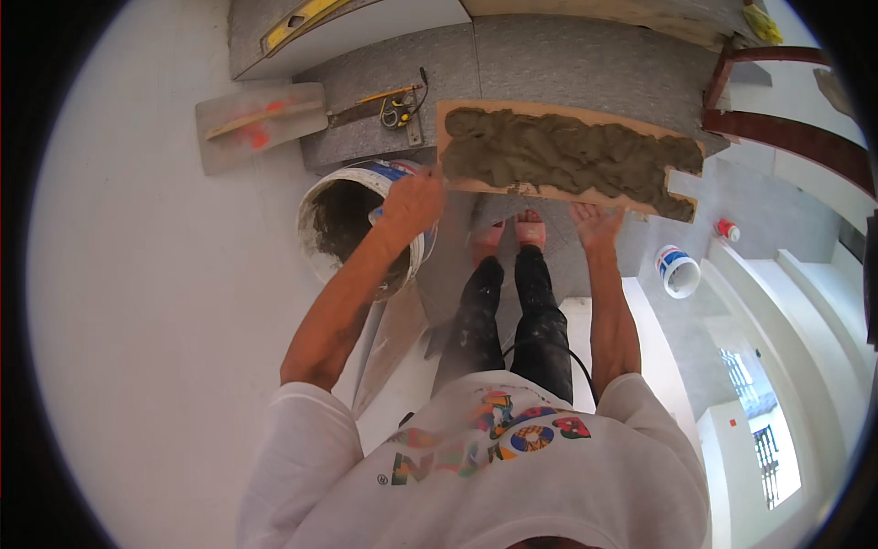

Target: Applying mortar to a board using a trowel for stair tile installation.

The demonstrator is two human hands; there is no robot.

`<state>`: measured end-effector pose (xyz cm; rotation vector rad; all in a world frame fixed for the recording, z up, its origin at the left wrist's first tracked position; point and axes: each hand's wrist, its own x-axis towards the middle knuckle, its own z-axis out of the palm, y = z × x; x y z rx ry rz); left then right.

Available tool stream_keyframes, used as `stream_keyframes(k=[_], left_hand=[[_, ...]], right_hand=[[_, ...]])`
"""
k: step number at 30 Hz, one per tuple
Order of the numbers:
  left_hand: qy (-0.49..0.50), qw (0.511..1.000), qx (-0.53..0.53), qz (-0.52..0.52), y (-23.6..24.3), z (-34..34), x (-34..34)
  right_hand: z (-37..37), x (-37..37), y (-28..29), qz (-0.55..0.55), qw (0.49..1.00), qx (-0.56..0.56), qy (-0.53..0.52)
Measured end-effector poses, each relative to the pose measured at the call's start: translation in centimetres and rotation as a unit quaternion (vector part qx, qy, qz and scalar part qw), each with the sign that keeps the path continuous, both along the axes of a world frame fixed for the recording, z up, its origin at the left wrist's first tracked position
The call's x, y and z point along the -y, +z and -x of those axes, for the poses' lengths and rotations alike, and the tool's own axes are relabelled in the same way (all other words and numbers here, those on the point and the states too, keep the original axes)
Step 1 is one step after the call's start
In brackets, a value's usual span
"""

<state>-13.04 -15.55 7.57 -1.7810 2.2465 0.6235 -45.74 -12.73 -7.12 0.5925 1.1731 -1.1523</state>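
A long tile (549,191) with a notch cut in its right end is held out in front of me, its upper face coated with a thick, uneven layer of grey-brown mortar (558,151). My left hand (413,206) is closed at the tile's left end, its fingertips partly hidden. Under the near edge, toward the right, my right hand (597,224) supports the tile palm up, fingers reaching beneath it. A large white bucket (315,215), smeared inside with mortar, stands below my left forearm.
Grey stone steps (389,69) lie ahead. On them are a tape measure (396,113), a pencil (389,93) and a yellow level (306,20). A float (261,126) lies farther left. Dark red railing (791,142), a small white bucket (679,273) and a red can (727,229) are at right.
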Motion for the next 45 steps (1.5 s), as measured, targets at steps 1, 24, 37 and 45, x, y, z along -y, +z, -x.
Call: stream_keyframes(k=[1, 24, 37, 45], left_hand=[[-0.013, 1.0, 0.015, 0.006, 0.3, -0.5, 0.5], [0.163, 0.985, -0.054, -0.011, 0.0, 8.0, -0.6], [0.067, 0.994, -0.04, 0.078, -2.6, -4.1, 1.3], [0.318, 0.909, -0.238, -0.124, -7.2, -4.5, 0.4]], right_hand=[[-0.1, 0.0, 0.1, 0.002, 1.0, 0.003, 0.001], [0.1, 0.0, 0.5, 0.016, 1.0, -0.014, 0.008], [0.1, -0.2, 0.1, 0.016, 0.999, -0.017, 0.037], [-1.8, -0.3, 1.6, 0.04, 0.994, -0.035, 0.094]])
